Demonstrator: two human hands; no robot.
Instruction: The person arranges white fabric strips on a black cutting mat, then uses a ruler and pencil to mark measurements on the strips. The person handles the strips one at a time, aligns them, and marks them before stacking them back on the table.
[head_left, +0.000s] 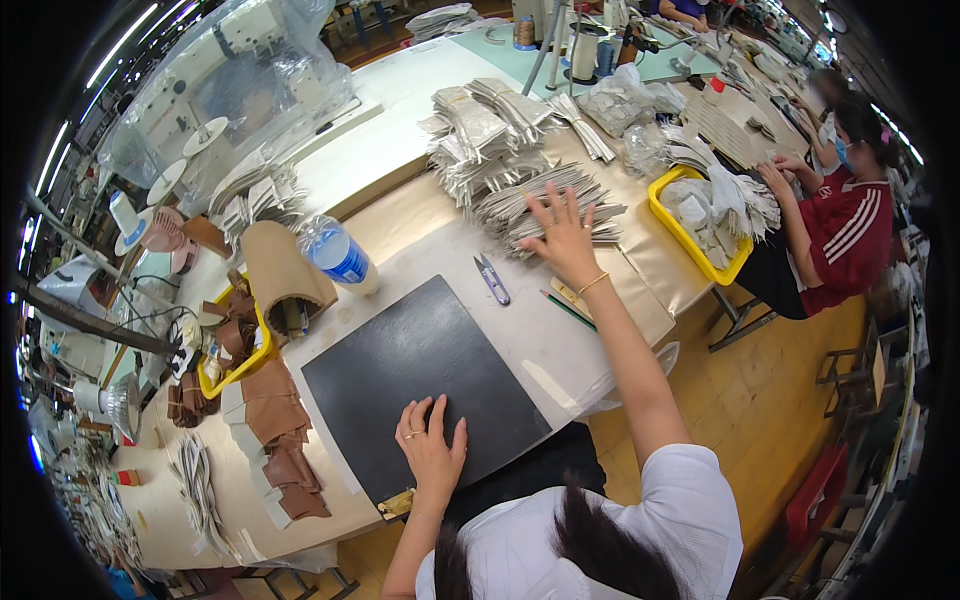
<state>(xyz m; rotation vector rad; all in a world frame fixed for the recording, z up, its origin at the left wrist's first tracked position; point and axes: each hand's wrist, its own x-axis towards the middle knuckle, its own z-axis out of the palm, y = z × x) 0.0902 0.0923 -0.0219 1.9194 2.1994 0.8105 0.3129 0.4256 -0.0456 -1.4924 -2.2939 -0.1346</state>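
My left hand (pixel 432 450) rests on the near part of a black rectangular mat (pixel 410 370), its fingers apart and nothing held. Reaching forward, my right hand (pixel 563 240) has its fingers spread over the near pile of grey-beige fabric strips (pixel 510 205); whether it touches them I cannot tell. Thread snips (pixel 492 280) with purple handles lie beyond the mat, left of that hand. Just below my right wrist are a dark green pencil (pixel 568 310) and a small tan strip (pixel 571 296). Taller bundles of pale pieces (pixel 475 130) stack up behind the pile.
A water bottle (pixel 340 258) stands beyond the mat, beside a curled brown sheet (pixel 285 275). Brown cut pieces (pixel 280 430) and a yellow basket (pixel 262 350) lie to the left. At right, a co-worker in a red shirt (pixel 850 230) sits behind another yellow basket (pixel 722 272).
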